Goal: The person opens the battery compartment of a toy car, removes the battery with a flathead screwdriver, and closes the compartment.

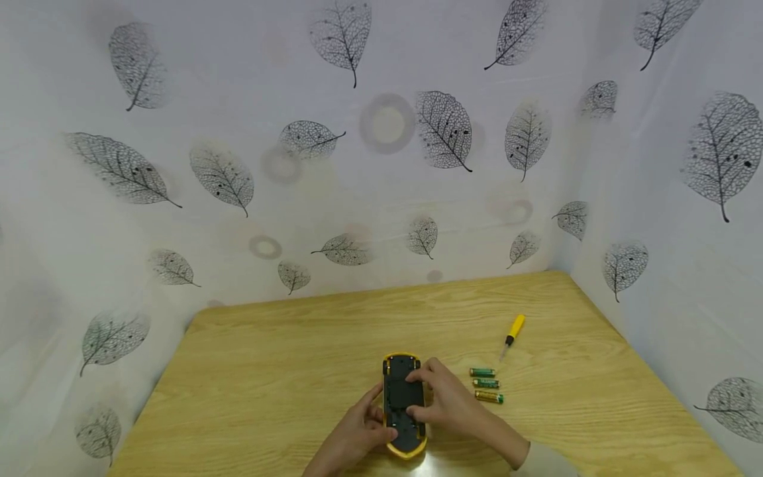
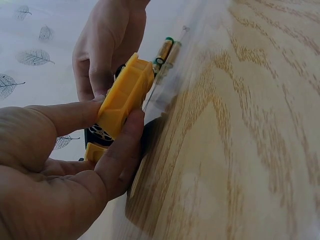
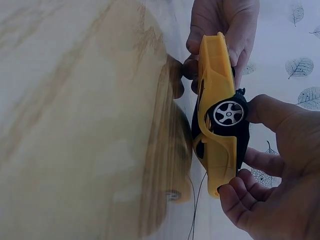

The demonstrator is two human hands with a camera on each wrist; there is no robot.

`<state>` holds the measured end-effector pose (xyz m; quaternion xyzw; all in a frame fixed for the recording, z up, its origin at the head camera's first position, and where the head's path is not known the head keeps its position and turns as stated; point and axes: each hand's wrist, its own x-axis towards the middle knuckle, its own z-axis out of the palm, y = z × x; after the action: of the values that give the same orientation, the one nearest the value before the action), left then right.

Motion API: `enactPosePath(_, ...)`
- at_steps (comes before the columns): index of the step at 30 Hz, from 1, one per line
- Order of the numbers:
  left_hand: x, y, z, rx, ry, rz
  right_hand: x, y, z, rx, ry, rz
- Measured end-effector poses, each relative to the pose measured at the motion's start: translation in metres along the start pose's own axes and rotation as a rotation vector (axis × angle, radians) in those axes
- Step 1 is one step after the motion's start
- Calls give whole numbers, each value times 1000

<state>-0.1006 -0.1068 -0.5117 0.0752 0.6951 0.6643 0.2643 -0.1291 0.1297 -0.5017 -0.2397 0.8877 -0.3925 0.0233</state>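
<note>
A yellow toy car is held upside down with its black underside facing up. My left hand grips its near left side, with the thumb over the underside edge. In the left wrist view, left fingers hold the yellow body above the table. My right hand reaches from the right, its thumb and index finger pinching opposite ends of a square black battery cover on the underside. In the right wrist view, the right hand is beside a silver-spoked wheel. Whether the cover is seated is unclear.
Right of the car lie three batteries, two green and one gold-green. A yellow-handled screwdriver lies beyond them. A thin wire shows near the car. Leaf-patterned white curtain borders the wooden table.
</note>
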Motion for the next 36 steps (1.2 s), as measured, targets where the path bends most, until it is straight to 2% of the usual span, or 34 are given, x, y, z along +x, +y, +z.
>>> enactPosePath(20,0,-2,-1,-6,-14,21,1,-2,4,-22,29,-23)
enactPosePath(36,-1,1,0,-36,-26,-1,0,-3,6,-82,59,-43)
